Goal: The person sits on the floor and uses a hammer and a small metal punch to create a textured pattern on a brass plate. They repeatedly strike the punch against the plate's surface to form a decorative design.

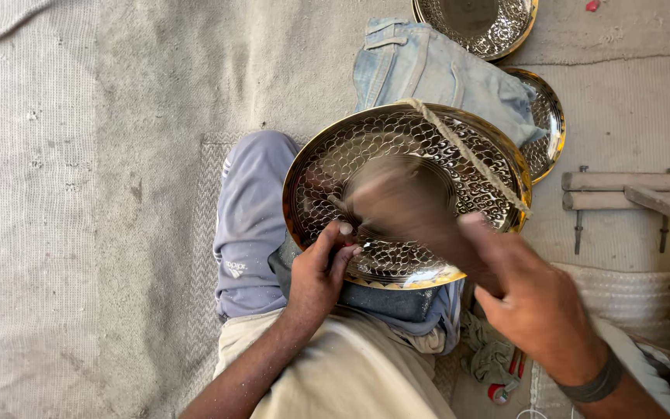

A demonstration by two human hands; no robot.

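You are sitting on the floor [118, 155] with a large round brass tray [397, 147] lying tilted across your lap, its patterned face up. A rope [467, 151] is running over the tray's far right part, from the top rim down to the right rim. Your left hand [316, 275] is resting at the tray's near rim, its grip pinching a thin tool [339, 206] that is pointing onto the engraved face. Your right hand [533, 302] is closing its grip around a handle; what it is holding is blurring over the tray's middle, so you cannot tell the tool's kind. A folded denim cloth [428, 66] is lying just beyond the tray, partly covering a second tray [548, 124]; a third tray [498, 31] is lying further off.
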